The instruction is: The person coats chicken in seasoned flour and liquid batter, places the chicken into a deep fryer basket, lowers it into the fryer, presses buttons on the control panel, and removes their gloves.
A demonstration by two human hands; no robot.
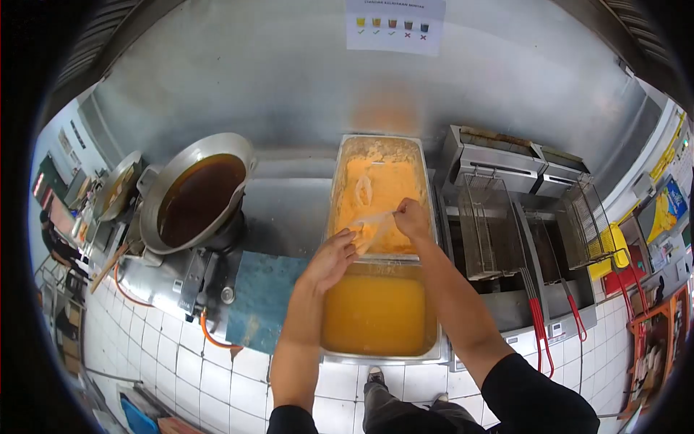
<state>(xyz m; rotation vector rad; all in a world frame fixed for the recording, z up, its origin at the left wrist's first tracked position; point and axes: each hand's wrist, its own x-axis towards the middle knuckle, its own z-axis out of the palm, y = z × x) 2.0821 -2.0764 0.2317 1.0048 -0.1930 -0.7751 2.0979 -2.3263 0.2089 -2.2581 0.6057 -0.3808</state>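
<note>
A thin, see-through plastic glove point(371, 226) is stretched between my two hands, above the steel pan point(337, 181) of orange breading powder. My right hand point(413, 218) is closed, pinching one end of the glove. At the other end, my left hand point(334, 259) has its fingers bent against the plastic, gripping it. Another piece of clear plastic point(363, 189), also glove-like, lies on the powder. Closer to my body, a second steel pan point(442, 349) holds yellow-orange liquid.
To the left, a large wok point(150, 217) of dark oil sits on a burner. Fryer baskets point(490, 224) with red handles rest over fryers at the right. A blue-green mat point(264, 296) lies left of the liquid pan. A person point(58, 242) is at far left.
</note>
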